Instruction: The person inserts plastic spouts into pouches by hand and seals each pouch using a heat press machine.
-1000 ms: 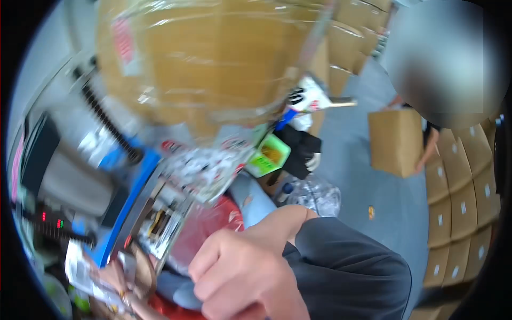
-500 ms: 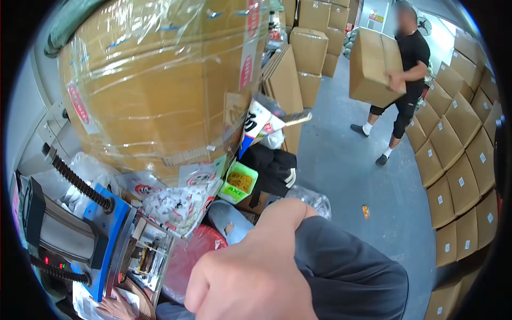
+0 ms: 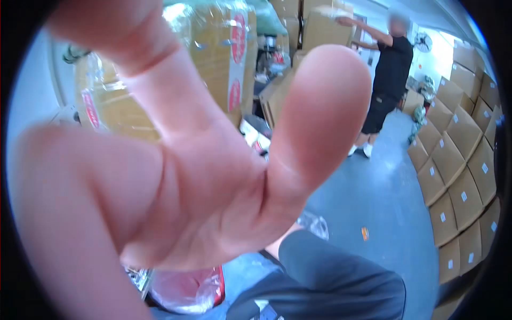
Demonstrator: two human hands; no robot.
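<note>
My right hand fills much of the view, very close to the camera with its palm towards me. Its thumb stands up on the right and the bent fingers spread up and to the left, holding nothing. Behind it a large carton wrapped in clear film is partly covered by the fingers. Below the palm is a red container lined with clear plastic, beside my dark trouser leg. My left hand is out of sight; the blue press at the left is hidden too.
A person in black stands at the back, arms stretched towards stacked cartons. Rows of labelled cartons line the right side. On the blue-grey floor lies a small orange packet. Clear plastic lies near my knee.
My right hand has turned and opened its palm before the camera, covering the press and my left hand's former place. The other person has moved back and no longer carries the carton in front.
</note>
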